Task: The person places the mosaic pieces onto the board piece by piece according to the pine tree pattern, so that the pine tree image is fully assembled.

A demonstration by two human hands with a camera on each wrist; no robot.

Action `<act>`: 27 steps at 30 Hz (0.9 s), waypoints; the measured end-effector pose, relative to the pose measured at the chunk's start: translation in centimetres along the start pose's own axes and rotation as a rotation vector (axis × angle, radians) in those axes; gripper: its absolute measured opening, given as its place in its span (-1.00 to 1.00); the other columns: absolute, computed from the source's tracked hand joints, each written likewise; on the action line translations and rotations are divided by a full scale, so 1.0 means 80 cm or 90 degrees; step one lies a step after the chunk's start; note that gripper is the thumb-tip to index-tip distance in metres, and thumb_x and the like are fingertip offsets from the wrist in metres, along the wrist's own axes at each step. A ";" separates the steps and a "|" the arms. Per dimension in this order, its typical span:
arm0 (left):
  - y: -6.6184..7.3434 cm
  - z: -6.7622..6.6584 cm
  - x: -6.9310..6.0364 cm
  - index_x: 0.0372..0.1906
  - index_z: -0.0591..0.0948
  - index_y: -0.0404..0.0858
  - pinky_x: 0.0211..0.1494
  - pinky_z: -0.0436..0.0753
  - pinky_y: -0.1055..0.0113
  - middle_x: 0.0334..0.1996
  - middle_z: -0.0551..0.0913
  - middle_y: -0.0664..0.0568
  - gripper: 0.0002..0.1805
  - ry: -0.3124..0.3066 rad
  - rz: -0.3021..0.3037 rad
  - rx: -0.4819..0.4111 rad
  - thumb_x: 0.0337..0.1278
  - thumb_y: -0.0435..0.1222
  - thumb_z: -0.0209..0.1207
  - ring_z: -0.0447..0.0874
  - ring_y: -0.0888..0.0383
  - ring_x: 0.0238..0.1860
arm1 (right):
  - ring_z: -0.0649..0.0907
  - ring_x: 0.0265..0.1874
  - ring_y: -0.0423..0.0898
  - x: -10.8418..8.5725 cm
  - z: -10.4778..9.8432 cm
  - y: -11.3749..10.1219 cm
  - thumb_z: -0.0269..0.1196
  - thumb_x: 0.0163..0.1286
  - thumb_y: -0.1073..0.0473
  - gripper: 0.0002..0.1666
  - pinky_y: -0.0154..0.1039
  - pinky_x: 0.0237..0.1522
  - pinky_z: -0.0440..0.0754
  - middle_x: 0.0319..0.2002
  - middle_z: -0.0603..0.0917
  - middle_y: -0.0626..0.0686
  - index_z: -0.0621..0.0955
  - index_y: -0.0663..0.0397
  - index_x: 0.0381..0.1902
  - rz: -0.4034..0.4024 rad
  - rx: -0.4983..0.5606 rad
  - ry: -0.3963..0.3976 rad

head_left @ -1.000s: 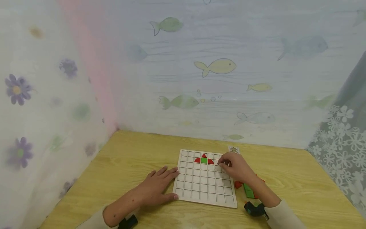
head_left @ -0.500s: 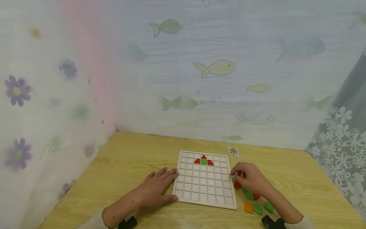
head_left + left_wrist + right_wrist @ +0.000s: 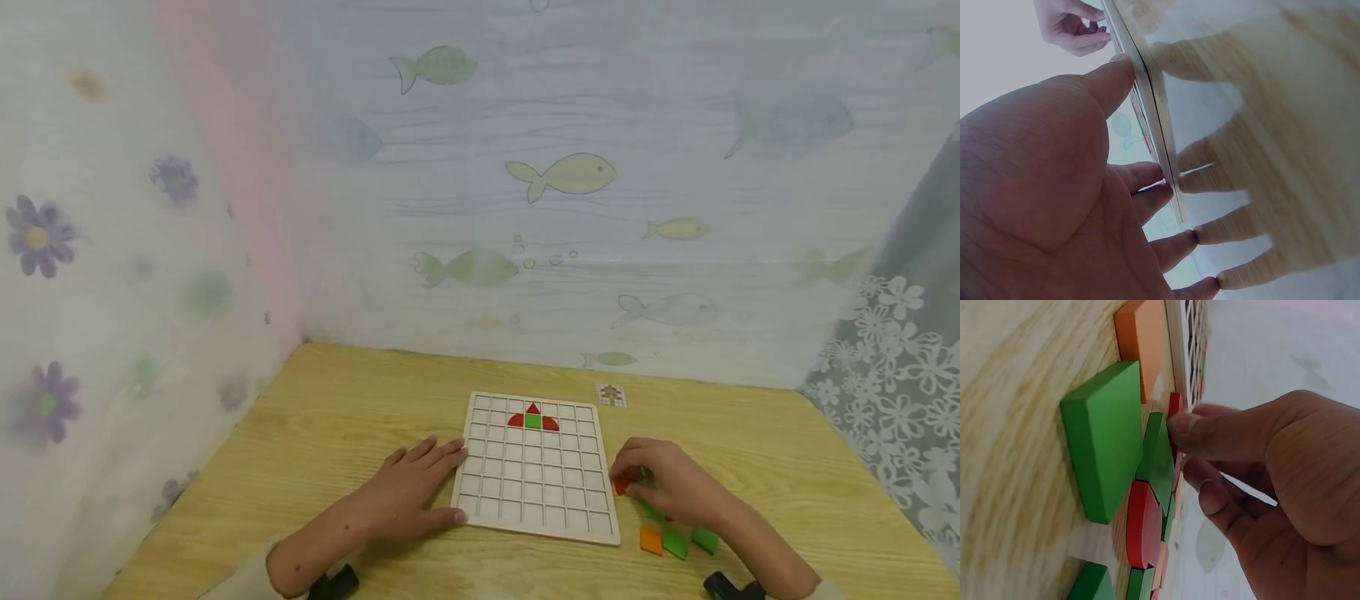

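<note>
A pale wooden grid board (image 3: 534, 467) lies on the table, with red and green tiles (image 3: 533, 421) set in its upper rows. My left hand (image 3: 408, 492) lies spread at the board's left edge, thumb and fingertips touching it. Beyond the right edge, my right hand (image 3: 667, 479) has its thumb and fingers curled at a red tile (image 3: 621, 485). The right wrist view has the thumb on that red tile (image 3: 1175, 403), close to the board; the fingers hide most of it. Under and around this hand lie loose tiles, among them a green one (image 3: 1107, 437) and a red one (image 3: 1144, 525).
Nearer me on the right are an orange tile (image 3: 651, 540) and two green tiles (image 3: 675, 545). A small patterned card (image 3: 611, 394) lies behind the board's far right corner. The wooden table (image 3: 360, 400) meets a wall with fish drawings at the back.
The right hand has left the board's upper right part and come back toward me to the loose tiles, uncovering the card and the orange and green tiles. The left hand stays put.
</note>
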State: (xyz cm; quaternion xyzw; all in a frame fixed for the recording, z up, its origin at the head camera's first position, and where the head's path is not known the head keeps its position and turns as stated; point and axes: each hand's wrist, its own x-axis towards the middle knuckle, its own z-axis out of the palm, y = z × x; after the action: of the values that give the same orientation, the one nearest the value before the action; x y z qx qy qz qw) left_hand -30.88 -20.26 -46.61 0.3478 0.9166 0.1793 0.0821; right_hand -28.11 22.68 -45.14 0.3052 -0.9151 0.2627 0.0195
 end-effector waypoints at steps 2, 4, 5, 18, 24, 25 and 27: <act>0.000 0.000 0.000 0.72 0.19 -0.04 0.56 0.11 -0.43 0.71 0.12 0.10 -0.06 0.001 0.000 -0.001 0.44 0.29 0.17 -0.01 -0.21 0.70 | 0.61 -0.27 -0.34 -0.001 0.001 0.000 0.48 0.28 0.47 -0.61 -0.29 -0.26 0.69 -0.17 0.70 -0.17 0.78 -0.13 -0.10 0.003 0.000 -0.005; 0.000 0.000 0.000 0.71 0.19 -0.04 0.56 0.11 -0.43 0.71 0.12 0.10 -0.06 0.002 0.001 -0.002 0.43 0.29 0.17 -0.01 -0.21 0.70 | 0.60 -0.28 -0.35 -0.001 0.001 0.000 0.48 0.28 0.47 -0.61 -0.30 -0.26 0.69 -0.17 0.69 -0.19 0.78 -0.15 -0.11 0.010 -0.005 -0.011; 0.000 0.000 0.000 0.71 0.20 -0.04 0.56 0.11 -0.43 0.71 0.13 0.10 -0.06 0.002 0.002 -0.002 0.43 0.29 0.17 -0.01 -0.21 0.70 | 0.59 -0.28 -0.35 -0.001 0.001 0.000 0.48 0.29 0.46 -0.62 -0.31 -0.26 0.68 -0.17 0.68 -0.19 0.78 -0.15 -0.10 0.013 -0.008 -0.014; 0.001 -0.003 -0.002 0.72 0.19 -0.04 0.56 0.12 -0.44 0.71 0.12 0.09 -0.05 0.005 0.004 0.002 0.44 0.29 0.16 -0.01 -0.21 0.70 | 0.57 -0.36 -0.38 -0.002 -0.002 -0.007 0.49 0.27 0.45 -0.65 -0.34 -0.36 0.63 -0.26 0.63 -0.18 0.63 -0.10 -0.26 -0.020 -0.009 0.004; 0.006 -0.007 -0.006 0.72 0.19 -0.05 0.55 0.12 -0.44 0.71 0.12 0.10 -0.05 -0.001 0.000 0.002 0.43 0.29 0.17 -0.01 -0.21 0.70 | 0.58 -0.36 -0.36 0.001 -0.006 -0.012 0.43 0.32 0.50 -0.67 -0.31 -0.34 0.64 -0.29 0.67 -0.19 0.64 -0.06 -0.22 0.006 0.001 0.030; 0.007 -0.007 -0.007 0.72 0.19 -0.05 0.55 0.12 -0.44 0.71 0.12 0.10 -0.05 -0.002 -0.002 0.002 0.43 0.29 0.16 -0.01 -0.21 0.70 | 0.57 -0.35 -0.36 0.002 -0.007 -0.013 0.43 0.33 0.49 -0.68 -0.32 -0.34 0.63 -0.28 0.67 -0.19 0.66 -0.04 -0.19 0.001 -0.007 0.037; 0.009 -0.009 -0.008 0.72 0.19 -0.06 0.55 0.12 -0.45 0.71 0.13 0.09 -0.05 -0.004 -0.002 0.000 0.44 0.29 0.17 -0.01 -0.21 0.70 | 0.56 -0.35 -0.37 0.005 -0.007 -0.015 0.42 0.33 0.51 -0.69 -0.33 -0.35 0.62 -0.27 0.66 -0.18 0.70 -0.01 -0.15 -0.021 -0.020 0.055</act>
State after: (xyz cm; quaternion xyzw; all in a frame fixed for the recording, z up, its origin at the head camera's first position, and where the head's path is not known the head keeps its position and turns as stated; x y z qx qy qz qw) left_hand -30.16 -20.41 -45.63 0.3471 0.9169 0.1779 0.0851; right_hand -27.81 21.92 -44.05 0.3085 -0.9123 0.2605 0.0679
